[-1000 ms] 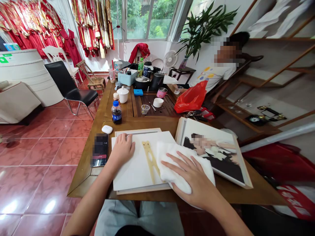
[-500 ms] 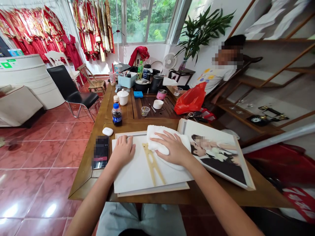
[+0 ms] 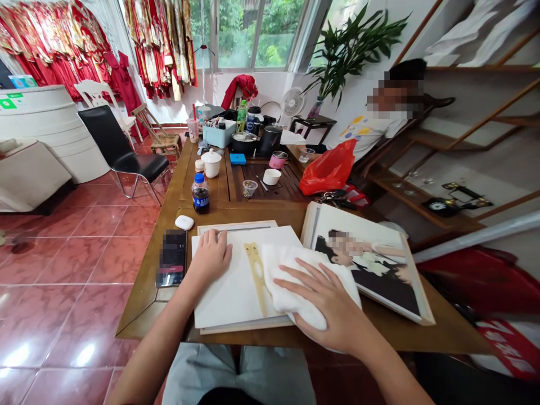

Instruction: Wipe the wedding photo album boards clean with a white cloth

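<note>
A white board lies face down on a light wooden frame at the near edge of the wooden table. A pale yellow strut runs down its middle. My left hand rests curled on the board's upper left part, holding it down. My right hand lies flat with fingers spread on a white cloth, pressing it onto the board's right side near the front edge.
A framed photo lies to the right, a phone and a white earbud case to the left. Farther back stand a cola bottle, a white lidded cup, a tea tray and a red bag. A person sits at the far right.
My right hand has drawn the white cloth back from the board's far edge toward me, down its right side. The left hand has stayed in place.
</note>
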Motion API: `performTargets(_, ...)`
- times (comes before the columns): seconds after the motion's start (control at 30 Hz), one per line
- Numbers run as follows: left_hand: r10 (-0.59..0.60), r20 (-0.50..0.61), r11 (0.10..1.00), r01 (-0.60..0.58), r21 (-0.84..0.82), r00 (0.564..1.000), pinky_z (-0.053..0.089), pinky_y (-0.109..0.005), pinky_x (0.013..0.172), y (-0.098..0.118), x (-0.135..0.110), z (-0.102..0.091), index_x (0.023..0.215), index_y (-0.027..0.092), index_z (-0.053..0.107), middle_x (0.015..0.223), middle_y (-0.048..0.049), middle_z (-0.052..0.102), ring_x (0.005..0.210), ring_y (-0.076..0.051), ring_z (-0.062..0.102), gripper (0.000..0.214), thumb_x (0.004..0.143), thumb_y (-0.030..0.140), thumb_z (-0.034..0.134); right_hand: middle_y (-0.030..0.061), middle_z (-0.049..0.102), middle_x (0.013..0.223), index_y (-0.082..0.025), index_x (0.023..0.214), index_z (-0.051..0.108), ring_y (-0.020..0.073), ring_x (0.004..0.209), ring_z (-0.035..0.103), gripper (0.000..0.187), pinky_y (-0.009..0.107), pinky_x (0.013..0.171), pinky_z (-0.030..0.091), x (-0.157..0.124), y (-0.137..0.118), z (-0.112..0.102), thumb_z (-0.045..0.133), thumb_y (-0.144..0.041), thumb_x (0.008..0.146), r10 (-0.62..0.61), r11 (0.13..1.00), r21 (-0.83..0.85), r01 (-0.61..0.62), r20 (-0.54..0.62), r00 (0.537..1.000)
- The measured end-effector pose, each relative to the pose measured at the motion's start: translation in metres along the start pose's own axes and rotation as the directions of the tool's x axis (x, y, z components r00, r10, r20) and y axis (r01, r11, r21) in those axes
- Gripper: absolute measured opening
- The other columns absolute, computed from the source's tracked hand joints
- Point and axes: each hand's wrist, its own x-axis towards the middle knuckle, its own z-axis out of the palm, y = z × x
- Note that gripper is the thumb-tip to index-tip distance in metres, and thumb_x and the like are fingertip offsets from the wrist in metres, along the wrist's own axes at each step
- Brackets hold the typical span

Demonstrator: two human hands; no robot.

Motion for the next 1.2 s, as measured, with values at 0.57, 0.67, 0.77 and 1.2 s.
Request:
performTargets(0.57, 0.030, 0.003, 0.999, -0.030, 0.043, 1.000, 0.043, -0.049, 0.106, 0.000, 0.000, 0.001, 0.139, 0.009, 0.051, 0.123, -0.0200, 0.056, 0.117, -0.032, 0.053, 0.045, 0.102, 0.031, 0.039, 0.0035, 0.052, 0.154, -0.034, 0.137, 0.064, 0.0432, 0.149, 0.031, 0.051, 0.073, 0.115, 0.020, 0.119, 0.001, 0.011, 0.060, -0.036, 0.086, -0.062, 0.989, 0.141, 0.050, 0.082, 0.995)
performTargets(0.67, 0.024, -0.006, 0.999, -0.023, 0.039, 1.000, 0.044, -0.049, 0.105, 0.000, 0.000, 0.001, 0.139, 0.009, 0.052, 0.124, -0.0205, 0.056, 0.117, -0.032, 0.053, 0.044, 0.102, 0.031, 0.039, 0.0034, 0.048, 0.158, -0.035, 0.141, 0.060, 0.0429, 0.149, 0.029, 0.058, 0.073, 0.116, 0.019, 0.111, -0.005, 0.006, 0.062, -0.033, 0.084, -0.089, 0.992, 0.096, 0.076, 0.133, 0.987)
performTargets(0.77, 0.012, -0.011, 0.999, -0.012, 0.036, 1.000, 0.044, -0.049, 0.105, 0.001, -0.001, 0.000, 0.138, 0.010, 0.052, 0.123, -0.0197, 0.057, 0.117, -0.032, 0.053, 0.043, 0.103, 0.032, 0.039, 0.0035, 0.046, 0.159, -0.035, 0.141, 0.061, 0.0424, 0.150, 0.027, 0.059, 0.073, 0.116, 0.019, 0.092, -0.014, 0.002, 0.062, -0.031, 0.082, -0.098, 0.993, 0.084, 0.086, 0.152, 0.984)
performTargets(1.2, 0.007, 0.005, 0.999, -0.007, 0.043, 1.000, 0.043, -0.047, 0.106, 0.002, 0.000, -0.001, 0.138, 0.010, 0.053, 0.122, -0.0184, 0.056, 0.117, -0.031, 0.053, 0.043, 0.102, 0.032, 0.041, 0.0020, 0.045, 0.160, -0.036, 0.146, 0.055, 0.0433, 0.151, 0.026, 0.072, 0.073, 0.117, 0.017, 0.025, -0.036, -0.003, 0.063, -0.030, 0.074, -0.169, 0.984, 0.091, 0.153, 0.194, 0.966)
